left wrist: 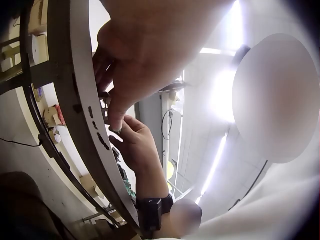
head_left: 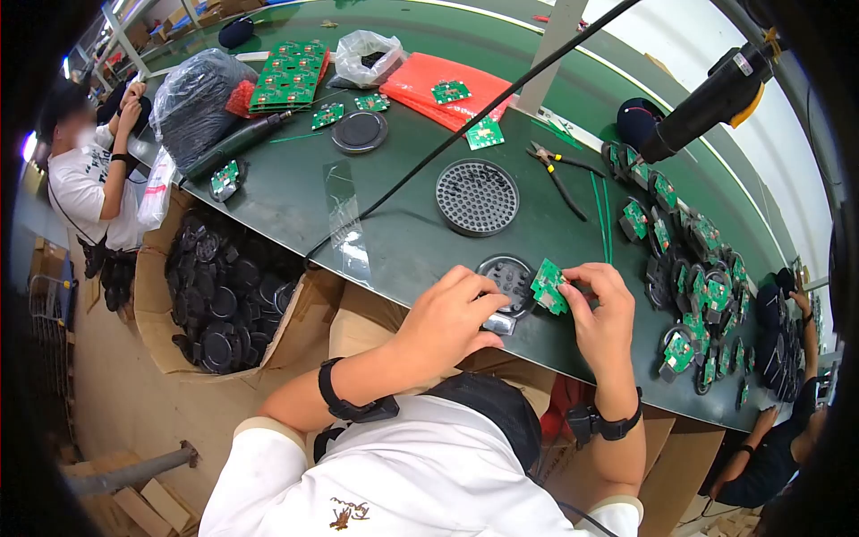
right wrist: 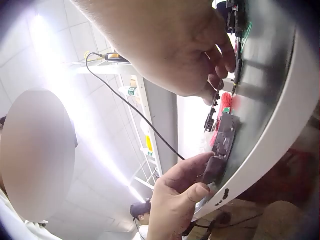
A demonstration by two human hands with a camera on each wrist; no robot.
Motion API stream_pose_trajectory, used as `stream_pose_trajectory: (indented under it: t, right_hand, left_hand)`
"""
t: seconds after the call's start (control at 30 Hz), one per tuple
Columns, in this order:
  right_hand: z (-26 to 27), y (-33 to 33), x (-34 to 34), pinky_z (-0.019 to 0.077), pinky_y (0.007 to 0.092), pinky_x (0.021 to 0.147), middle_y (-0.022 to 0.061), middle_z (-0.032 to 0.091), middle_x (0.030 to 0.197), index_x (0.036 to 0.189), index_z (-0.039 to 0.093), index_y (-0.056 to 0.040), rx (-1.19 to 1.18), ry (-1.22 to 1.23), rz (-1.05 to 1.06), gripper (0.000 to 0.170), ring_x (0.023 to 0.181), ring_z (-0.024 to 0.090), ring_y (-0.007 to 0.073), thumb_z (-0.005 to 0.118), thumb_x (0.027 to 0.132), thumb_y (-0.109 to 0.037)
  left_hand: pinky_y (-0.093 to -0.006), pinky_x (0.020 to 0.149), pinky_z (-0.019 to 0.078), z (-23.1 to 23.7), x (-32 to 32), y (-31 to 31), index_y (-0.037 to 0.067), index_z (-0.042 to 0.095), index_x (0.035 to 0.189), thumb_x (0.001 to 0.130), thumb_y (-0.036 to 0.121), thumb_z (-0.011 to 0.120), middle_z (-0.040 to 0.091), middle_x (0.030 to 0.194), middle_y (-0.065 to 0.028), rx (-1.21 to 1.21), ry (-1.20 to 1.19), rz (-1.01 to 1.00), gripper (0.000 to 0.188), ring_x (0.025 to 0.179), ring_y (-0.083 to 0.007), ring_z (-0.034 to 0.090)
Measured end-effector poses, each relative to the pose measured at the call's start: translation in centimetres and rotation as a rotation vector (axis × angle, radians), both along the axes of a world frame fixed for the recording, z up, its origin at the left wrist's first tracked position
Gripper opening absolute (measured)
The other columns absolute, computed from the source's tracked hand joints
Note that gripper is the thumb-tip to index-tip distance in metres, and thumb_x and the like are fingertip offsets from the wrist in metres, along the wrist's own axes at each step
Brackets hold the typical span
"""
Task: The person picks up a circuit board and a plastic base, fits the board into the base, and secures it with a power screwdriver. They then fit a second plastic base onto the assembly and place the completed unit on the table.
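Observation:
At the front edge of the table, my left hand (head_left: 450,315) holds a round black plastic housing (head_left: 508,285) by its near end, fingers over it and thumb below. Its inside faces up, and a shiny piece shows at the near end. My right hand (head_left: 603,300) pinches a small green circuit board (head_left: 548,288) between thumb and fingers, just right of the housing. From the right wrist, the board (right wrist: 212,114) appears edge-on beyond the housing (right wrist: 225,137), with the left hand (right wrist: 177,195) at the housing's end. The left wrist view mostly hides the work behind the hand.
A perforated round black part (head_left: 477,197) and cutting pliers (head_left: 559,174) lie farther back. Housings with green boards pile up at right (head_left: 707,286), below a hanging electric screwdriver (head_left: 711,98). A cardboard box (head_left: 300,331) of black parts stands below left. A black cable crosses the table.

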State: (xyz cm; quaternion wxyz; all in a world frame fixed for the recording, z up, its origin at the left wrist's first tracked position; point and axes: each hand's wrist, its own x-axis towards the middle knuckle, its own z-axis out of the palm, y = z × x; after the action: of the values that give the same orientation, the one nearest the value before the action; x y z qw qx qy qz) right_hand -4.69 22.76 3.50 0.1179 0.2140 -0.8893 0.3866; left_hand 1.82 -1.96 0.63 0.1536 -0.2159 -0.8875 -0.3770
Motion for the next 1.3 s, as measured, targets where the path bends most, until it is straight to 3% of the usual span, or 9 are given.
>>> stream_pose_trajectory:
  t: [0.17,0.27,0.57,0.7,0.77,0.87,1.07,1.3]
  right_hand:
    - [-0.2,-1.4,-0.2,0.0566,0.0336,0.068,0.0124,0.071,0.103,0.104,0.076,-0.0011,-0.076,-0.017,0.027,0.018,0.086,0.069,0.0241,0.081,0.086,0.0]
    - [-0.8,-2.5,-0.6,0.055,0.0344,0.069,0.0118,0.07,0.103,0.103,0.077,-0.0022,-0.076,-0.022,0.077,0.019,0.086,0.069,0.0244,0.082,0.085,-0.001]
    - [-1.7,-3.8,-0.5,0.0549,0.0355,0.071,0.0116,0.071,0.101,0.103,0.078,-0.004,0.002,-0.037,0.183,0.022,0.087,0.07,0.026,0.085,0.082,-0.003]
    - [-1.0,-3.7,-0.6,0.0548,0.0355,0.071,0.0117,0.071,0.101,0.103,0.078,-0.0034,-0.03,-0.068,0.15,0.022,0.087,0.07,0.0263,0.084,0.082,-0.002]
    - [-0.8,-3.5,-1.0,0.0547,0.0354,0.071,0.0115,0.071,0.101,0.103,0.077,-0.0029,-0.032,-0.04,0.166,0.022,0.086,0.07,0.0262,0.084,0.082,-0.001]
    - [-0.3,-3.8,-1.0,0.0549,0.0364,0.072,0.0116,0.071,0.102,0.103,0.077,-0.0028,-0.016,-0.084,0.184,0.022,0.086,0.07,0.0273,0.084,0.082,-0.001]
    - [-0.7,-3.7,-0.7,0.0552,0.0397,0.077,0.0111,0.071,0.102,0.101,0.077,-0.0033,0.056,-0.021,0.233,0.022,0.093,0.069,0.0301,0.085,0.081,-0.004]
    - [-0.6,-3.5,-0.3,0.0554,0.0406,0.079,0.01,0.069,0.104,0.102,0.077,-0.0049,0.08,-0.072,0.198,0.023,0.096,0.069,0.0297,0.085,0.081,-0.006]
  left_hand:
    - [-0.0434,0.09,0.0567,-0.5,-0.3,-0.6,0.003,0.066,0.128,0.064,0.021,0.096,0.068,0.119,-0.0105,0.113,-0.064,-0.037,0.073,0.103,-0.0326,0.067]
    - [-0.0446,0.092,0.055,0.0,-0.3,-0.9,0.003,0.061,0.131,0.066,0.016,0.095,0.064,0.124,-0.0145,0.258,-0.168,-0.035,0.075,0.105,-0.0353,0.066]
    - [-0.0436,0.092,0.0561,-1.1,-0.4,-1.4,0.003,0.056,0.138,0.066,0.011,0.095,0.06,0.129,-0.0146,0.208,-0.133,-0.054,0.082,0.105,-0.0331,0.067]
    - [-0.0424,0.093,0.0566,-0.4,-0.6,-1.4,0.003,0.055,0.141,0.066,0.011,0.096,0.058,0.132,-0.0145,0.24,-0.198,-0.054,0.086,0.106,-0.0317,0.068]
    - [-0.0375,0.091,0.0591,0.0,-0.9,-1.6,0.003,0.056,0.146,0.064,0.014,0.098,0.06,0.136,-0.0144,0.317,-0.252,-0.057,0.093,0.104,-0.0269,0.07]
    - [-0.0395,0.096,0.0569,1.1,-1.1,-1.5,0.003,0.054,0.149,0.063,0.016,0.098,0.058,0.138,-0.0151,0.348,-0.345,-0.076,0.097,0.112,-0.0296,0.068]
    - [-0.0474,0.108,0.0492,1.0,-0.7,-1.7,0.005,0.057,0.147,0.061,0.017,0.097,0.058,0.145,-0.0126,0.052,-0.084,-0.03,0.096,0.127,-0.0375,0.057]
    - [-0.0485,0.106,0.0496,-0.6,-0.5,-1.4,0.006,0.067,0.135,0.065,0.014,0.093,0.064,0.14,-0.0121,-0.025,-0.053,-0.021,0.075,0.126,-0.0369,0.058]
